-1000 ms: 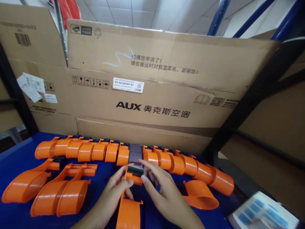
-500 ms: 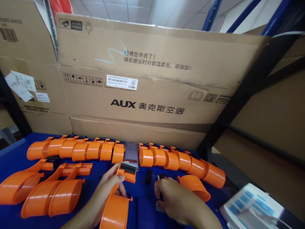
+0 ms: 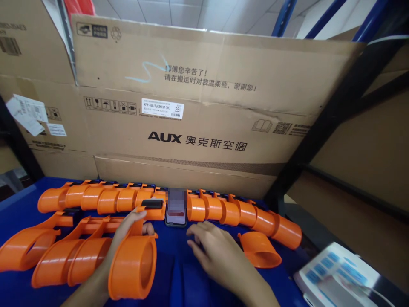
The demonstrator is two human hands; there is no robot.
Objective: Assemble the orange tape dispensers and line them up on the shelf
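Note:
In my left hand (image 3: 128,224) is an orange tape dispenser (image 3: 132,266), its fingers closed around the arm below the head. The head carries a black bar (image 3: 152,204) across its top, and the wide orange ring hangs below. My right hand (image 3: 217,251) hovers low over the blue tabletop to the right, fingers bent, thumb apart from them; nothing shows between them. A phone (image 3: 176,209) stands beyond the two hands. Another orange piece (image 3: 260,250) lies tipped beside my right forearm.
Several orange dispensers line the back in a curved row (image 3: 108,200), with more (image 3: 56,262) at the left front. A large cardboard sheet (image 3: 198,94) rises behind. A white device with blue keys (image 3: 338,273) sits at the right, near a black rack post (image 3: 306,140).
My left hand has moved left with the dispenser. My right hand has shifted slightly left and its fingers have loosened; the small dark piece and the pale toothed piece near it are out of sight.

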